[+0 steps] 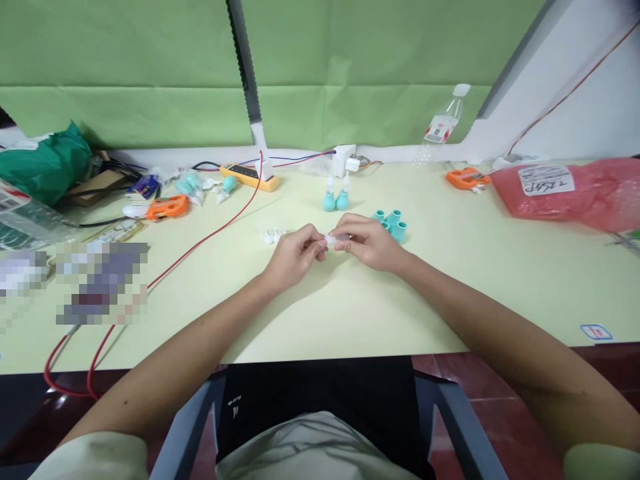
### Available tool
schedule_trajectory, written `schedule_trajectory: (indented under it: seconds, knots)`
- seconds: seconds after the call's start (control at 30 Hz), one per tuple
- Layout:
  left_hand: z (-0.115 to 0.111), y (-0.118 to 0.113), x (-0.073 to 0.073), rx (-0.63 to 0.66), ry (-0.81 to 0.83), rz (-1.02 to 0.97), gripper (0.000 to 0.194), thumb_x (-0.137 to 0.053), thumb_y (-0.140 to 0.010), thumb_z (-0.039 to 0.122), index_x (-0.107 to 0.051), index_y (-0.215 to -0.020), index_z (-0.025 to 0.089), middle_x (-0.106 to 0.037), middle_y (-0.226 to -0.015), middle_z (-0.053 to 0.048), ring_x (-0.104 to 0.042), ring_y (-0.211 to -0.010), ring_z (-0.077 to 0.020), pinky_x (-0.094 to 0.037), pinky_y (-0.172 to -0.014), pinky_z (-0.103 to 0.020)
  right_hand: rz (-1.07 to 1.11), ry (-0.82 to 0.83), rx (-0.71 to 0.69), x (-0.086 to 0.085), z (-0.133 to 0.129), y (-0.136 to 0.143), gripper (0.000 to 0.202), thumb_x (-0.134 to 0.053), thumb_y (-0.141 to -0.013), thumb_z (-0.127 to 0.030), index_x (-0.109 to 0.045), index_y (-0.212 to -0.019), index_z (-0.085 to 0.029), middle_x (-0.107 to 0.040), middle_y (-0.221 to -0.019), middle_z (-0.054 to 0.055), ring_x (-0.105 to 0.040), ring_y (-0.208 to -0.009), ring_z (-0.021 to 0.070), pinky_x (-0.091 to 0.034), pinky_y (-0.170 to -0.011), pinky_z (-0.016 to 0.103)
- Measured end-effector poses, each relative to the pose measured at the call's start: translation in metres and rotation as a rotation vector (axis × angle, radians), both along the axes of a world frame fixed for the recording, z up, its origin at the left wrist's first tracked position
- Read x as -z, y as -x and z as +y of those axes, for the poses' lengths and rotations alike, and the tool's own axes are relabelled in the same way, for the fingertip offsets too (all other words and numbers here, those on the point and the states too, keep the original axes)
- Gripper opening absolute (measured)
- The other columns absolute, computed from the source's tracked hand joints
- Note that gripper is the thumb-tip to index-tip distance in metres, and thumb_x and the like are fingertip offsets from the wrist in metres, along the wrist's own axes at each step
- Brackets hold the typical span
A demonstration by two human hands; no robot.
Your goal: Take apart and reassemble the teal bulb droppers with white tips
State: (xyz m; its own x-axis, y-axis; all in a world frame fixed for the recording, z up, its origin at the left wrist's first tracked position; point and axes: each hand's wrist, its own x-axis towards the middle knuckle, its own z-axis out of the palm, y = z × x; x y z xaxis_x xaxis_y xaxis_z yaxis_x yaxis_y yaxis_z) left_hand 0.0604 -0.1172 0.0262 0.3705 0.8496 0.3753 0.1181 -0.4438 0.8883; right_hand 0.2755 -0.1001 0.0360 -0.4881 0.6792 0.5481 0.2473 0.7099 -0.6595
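Close together above the middle of the table, my left hand (296, 257) and my right hand (369, 243) pinch a small white and translucent plastic piece (331, 240) between them. Both hands have their fingers closed on it, and the fingertips partly hide it. Left of my left hand lie several small white parts (273, 237). Beyond the hands stand two teal bulbs (329, 201) with pale pointed tips. A cluster of teal cup-shaped parts (399, 231) sits just behind my right hand and is partly covered by it.
A red cable (215, 233) runs across the left side to a yellow power strip (245, 176). An orange tool (169, 207) and a green bag (50, 163) lie left. At right are another orange tool (467, 178), a pink bag (565, 200) and a clear bottle (443, 127).
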Motion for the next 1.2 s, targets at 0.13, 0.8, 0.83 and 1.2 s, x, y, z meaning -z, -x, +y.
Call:
schedule_trajectory:
  seconds: [0.13,0.8,0.83,1.2]
  knots:
    - [0.002,-0.006,-0.007,-0.063,0.095,-0.223,0.022,-0.068,-0.091,0.04,-0.06,-0.091,0.019,-0.068,-0.077,-0.002,-0.065,-0.062,-0.013,-0.052,-0.064,-0.028,0.07,0.125,0.047,-0.006,-0.004,0.008,0.034,-0.064,-0.094,-0.052,-0.075,-0.101,-0.021,-0.063,-0.092,0.007,-0.06,-0.071,0.017,-0.051,-0.061,0.032]
    - [0.003,-0.009,0.018,-0.35,-0.294,0.61,0.051,-0.064,-0.084,0.023,-0.053,-0.133,0.012,-0.05,-0.133,-0.021,-0.046,-0.128,-0.0383,-0.043,-0.107,-0.053,0.038,-0.195,0.469,-0.025,0.007,-0.024,0.03,-0.05,-0.099,-0.03,-0.069,-0.078,-0.021,-0.065,-0.075,0.006,-0.062,-0.072,0.0215,-0.05,-0.069,0.038]
    - [0.005,-0.008,0.02,-0.357,-0.277,0.624,0.056,-0.063,-0.084,0.022,-0.05,-0.137,0.011,-0.049,-0.136,-0.023,-0.046,-0.129,-0.039,-0.043,-0.107,-0.054,0.037,-0.203,0.48,-0.026,0.007,-0.025,0.029,-0.05,-0.098,-0.03,-0.069,-0.078,-0.021,-0.065,-0.074,0.006,-0.062,-0.071,0.0218,-0.05,-0.069,0.038]
    - [0.017,-0.02,0.025,-0.273,-0.312,0.758,0.022,-0.056,-0.093,0.021,-0.065,-0.114,0.017,-0.067,-0.114,-0.014,-0.055,-0.111,-0.0331,-0.048,-0.092,-0.046,0.044,-0.302,0.493,-0.022,0.012,-0.027,0.03,-0.05,-0.098,-0.027,-0.067,-0.073,-0.021,-0.063,-0.069,0.005,-0.06,-0.066,0.0203,-0.047,-0.065,0.037]
